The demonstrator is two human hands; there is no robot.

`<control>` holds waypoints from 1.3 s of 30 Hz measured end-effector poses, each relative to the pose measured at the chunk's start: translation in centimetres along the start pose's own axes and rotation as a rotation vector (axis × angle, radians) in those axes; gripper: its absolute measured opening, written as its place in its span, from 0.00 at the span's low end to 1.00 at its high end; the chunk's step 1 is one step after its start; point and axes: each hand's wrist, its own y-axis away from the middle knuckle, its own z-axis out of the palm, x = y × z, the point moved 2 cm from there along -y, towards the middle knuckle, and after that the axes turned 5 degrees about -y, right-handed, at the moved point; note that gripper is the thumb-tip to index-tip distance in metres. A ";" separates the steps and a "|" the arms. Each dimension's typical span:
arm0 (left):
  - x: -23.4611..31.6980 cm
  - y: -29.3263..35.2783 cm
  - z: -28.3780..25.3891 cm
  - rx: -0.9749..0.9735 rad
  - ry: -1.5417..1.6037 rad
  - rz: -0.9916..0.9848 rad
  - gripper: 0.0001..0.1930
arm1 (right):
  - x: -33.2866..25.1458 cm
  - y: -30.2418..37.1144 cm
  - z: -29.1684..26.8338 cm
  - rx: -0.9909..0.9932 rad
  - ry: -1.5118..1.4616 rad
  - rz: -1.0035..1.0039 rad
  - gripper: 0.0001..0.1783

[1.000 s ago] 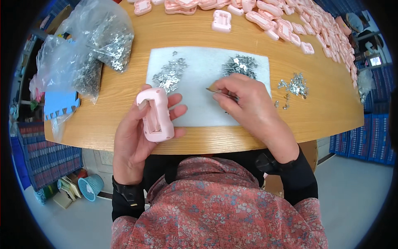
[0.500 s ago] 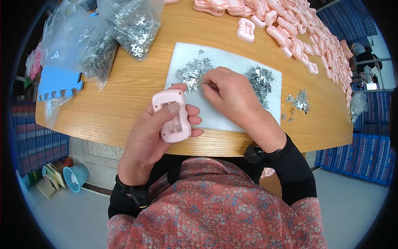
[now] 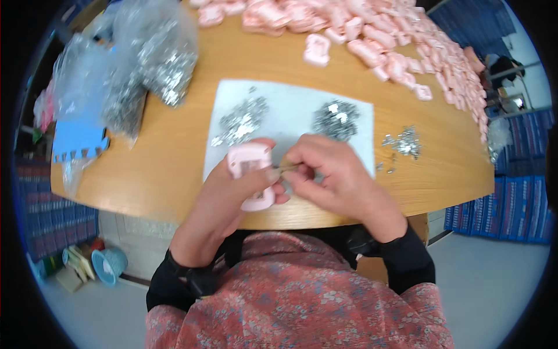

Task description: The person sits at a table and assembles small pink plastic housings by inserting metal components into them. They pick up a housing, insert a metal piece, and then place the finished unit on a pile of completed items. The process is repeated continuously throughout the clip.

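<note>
My left hand is closed round a pink plastic casing with a recessed compartment, its thumb lying across the recess. Pinched in the fingers of my right hand is a pair of slim metal tweezers, whose tip meets the casing's right side by my left thumb. Blur hides whether the tip carries a small part. Behind both hands lies a white foam sheet. It bears a left pile of small silvery metal clips and a denser right pile of metal parts.
Many pink casings are heaped across the far and right table, with a single casing in front. Small metal pieces lie right of the sheet. Plastic bags of metal parts and a blue foam mat occupy the left.
My right hand has come back from the left clip pile to the casing, bringing the tweezers. My left hand has shifted slightly right with the casing. The whole view has also shifted.
</note>
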 end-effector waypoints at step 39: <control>-0.6 -1.6 3.3 -0.272 0.175 -0.113 0.28 | -0.8 1.6 -2.1 0.188 0.108 0.088 0.06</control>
